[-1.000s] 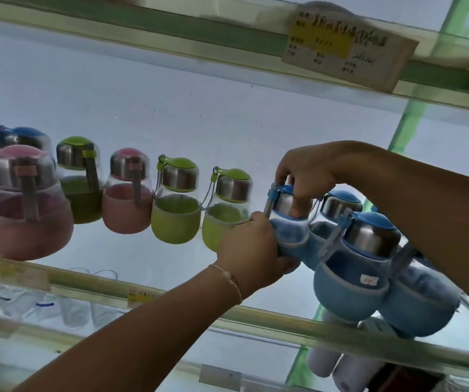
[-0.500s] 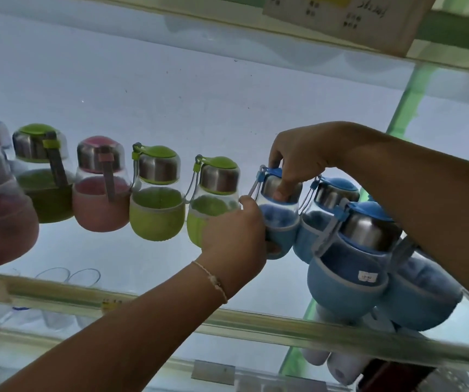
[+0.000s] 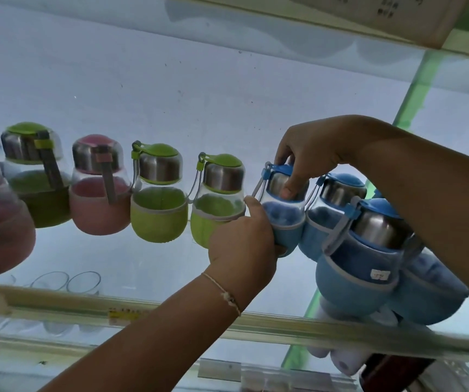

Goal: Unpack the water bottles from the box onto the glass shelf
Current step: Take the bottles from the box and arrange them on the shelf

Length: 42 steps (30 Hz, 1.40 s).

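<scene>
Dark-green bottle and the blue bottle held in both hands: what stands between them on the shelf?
Head view: a pink bottle, then one light-green bottle, then another light-green bottle right by the left hand.

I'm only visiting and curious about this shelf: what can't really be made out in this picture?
All in the head view:
The box: not in frame.
The card above: cut off by the top edge, print blurred.
The held blue bottle: base hidden by left hand, lid partly by right hand.
The pink bottle: blurred, cut by the left edge.
The sticker on the near blue bottle: too small to read.
</scene>
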{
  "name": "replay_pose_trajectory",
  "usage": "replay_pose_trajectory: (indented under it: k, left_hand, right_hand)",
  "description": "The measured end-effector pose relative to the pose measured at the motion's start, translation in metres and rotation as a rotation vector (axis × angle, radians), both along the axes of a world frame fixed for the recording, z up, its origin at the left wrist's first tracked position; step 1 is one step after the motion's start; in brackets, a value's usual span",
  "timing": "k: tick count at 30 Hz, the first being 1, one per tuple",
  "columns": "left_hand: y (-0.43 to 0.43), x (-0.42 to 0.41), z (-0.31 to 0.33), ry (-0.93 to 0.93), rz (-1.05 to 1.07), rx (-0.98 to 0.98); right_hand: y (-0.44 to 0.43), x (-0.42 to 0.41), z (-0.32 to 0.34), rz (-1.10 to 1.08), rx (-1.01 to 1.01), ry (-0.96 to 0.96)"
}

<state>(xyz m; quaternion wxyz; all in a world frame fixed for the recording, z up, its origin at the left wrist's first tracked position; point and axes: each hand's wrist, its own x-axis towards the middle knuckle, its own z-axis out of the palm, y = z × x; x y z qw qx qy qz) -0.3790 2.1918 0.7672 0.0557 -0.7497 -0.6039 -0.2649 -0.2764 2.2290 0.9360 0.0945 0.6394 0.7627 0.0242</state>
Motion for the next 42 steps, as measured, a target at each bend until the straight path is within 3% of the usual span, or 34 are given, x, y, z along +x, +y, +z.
replay_pose_trajectory:
  k: [7, 10, 13, 20, 29, 37, 42]
  left_hand:
    - [-0.016, -0.012, 0.012, -0.107, -0.121, -0.083]
    - [-0.038, -0.037, 0.015, -0.161, -0.241, -0.004]
    - [-0.054, -0.071, 0.017, -0.137, -0.267, 0.090]
    - [-0.070, -0.156, 0.037, -0.280, -0.162, 0.228]
    - [-0.093, -0.280, 0.078, -0.344, -0.010, 0.425]
    - [-0.066, -0.393, 0.083, -0.405, 0.171, 0.357]
    - [-0.043, -0.445, 0.067, -0.586, 0.045, 0.269]
  right_hand:
    - [-0.008, -0.008, 0.002, -0.039, 0.016, -0.040]
    - [-0.017, -0.010, 0.009, -0.050, 0.058, 0.057]
    - [-0.024, -0.026, 0.013, 0.010, 0.190, -0.027]
    - [-0.021, -0.116, 0.012, 0.268, 0.325, 0.054]
    - [-0.009, -0.255, 0.008, 0.479, 0.353, 0.398]
    - [0.016, -0.350, 0.005, 0.501, 0.272, 0.335]
    - [0.036, -0.391, -0.004, 0.492, 0.174, 0.266]
